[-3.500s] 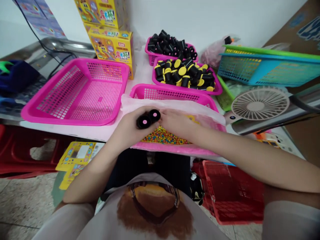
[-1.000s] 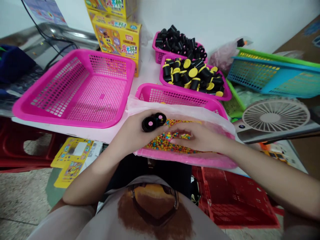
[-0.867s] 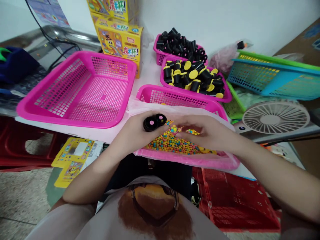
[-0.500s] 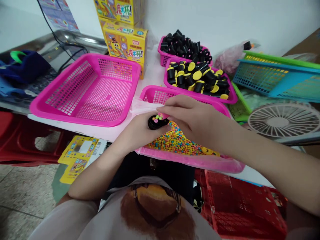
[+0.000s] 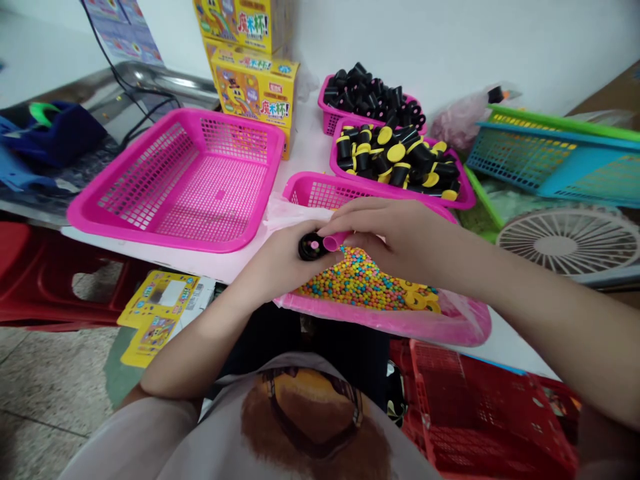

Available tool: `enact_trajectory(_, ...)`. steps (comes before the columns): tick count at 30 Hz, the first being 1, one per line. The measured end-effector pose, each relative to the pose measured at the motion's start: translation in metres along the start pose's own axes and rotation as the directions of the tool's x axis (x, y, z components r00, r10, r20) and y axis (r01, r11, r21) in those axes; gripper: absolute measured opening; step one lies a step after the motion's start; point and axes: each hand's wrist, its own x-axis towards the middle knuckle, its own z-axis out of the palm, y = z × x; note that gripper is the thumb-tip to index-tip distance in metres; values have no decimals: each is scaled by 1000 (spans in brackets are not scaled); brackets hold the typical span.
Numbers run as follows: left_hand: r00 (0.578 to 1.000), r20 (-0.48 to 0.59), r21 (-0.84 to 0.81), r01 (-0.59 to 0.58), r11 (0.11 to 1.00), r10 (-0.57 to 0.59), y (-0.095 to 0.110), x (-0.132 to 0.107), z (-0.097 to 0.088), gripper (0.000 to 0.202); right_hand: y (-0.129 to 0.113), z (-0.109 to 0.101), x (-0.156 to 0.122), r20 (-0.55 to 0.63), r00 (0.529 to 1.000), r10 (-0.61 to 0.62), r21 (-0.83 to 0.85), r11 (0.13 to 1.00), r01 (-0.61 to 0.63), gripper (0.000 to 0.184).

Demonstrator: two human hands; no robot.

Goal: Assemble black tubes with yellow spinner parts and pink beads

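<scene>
I list: left grip (image 5: 280, 265), clasping black cup (image 5: 305, 253); right grip (image 5: 419, 235), pinching pink tube (image 5: 339, 238), probably light, stiff, best held mid-barrel.

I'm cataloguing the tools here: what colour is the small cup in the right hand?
Pink; the small cup shows in the head view.
</scene>
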Motion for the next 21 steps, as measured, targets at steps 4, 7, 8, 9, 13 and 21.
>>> enact_trajectory(4,1000,13,1,-13,1000,13,0,-1,-1,31,7,1,1,31,996,80,151,985,-84,31)
enact_trajectory(7,1000,0,-14,-24,1000,24,0,-2,-2,32,9,0,0,44,989,140,237,960,-146,29)
enact_trajectory(8,1000,-7,-16,-26,1000,25,0,-3,-2,33,10,-1,-1,47,987,157,253,954,-164,29)
enact_trajectory(9,1000,-13,-15,-28,1000,27,0,-3,-2,34,10,-2,-2,49,984,171,267,947,-178,28)
enact_trajectory(13,999,-8,-2,-34,999,34,2,-3,-1,37,12,-5,-7,73,976,207,340,914,-219,28)
enact_trajectory(21,998,-14,52,-62,997,63,1,-3,-2,29,11,-21,-19,74,966,249,533,808,-249,31)
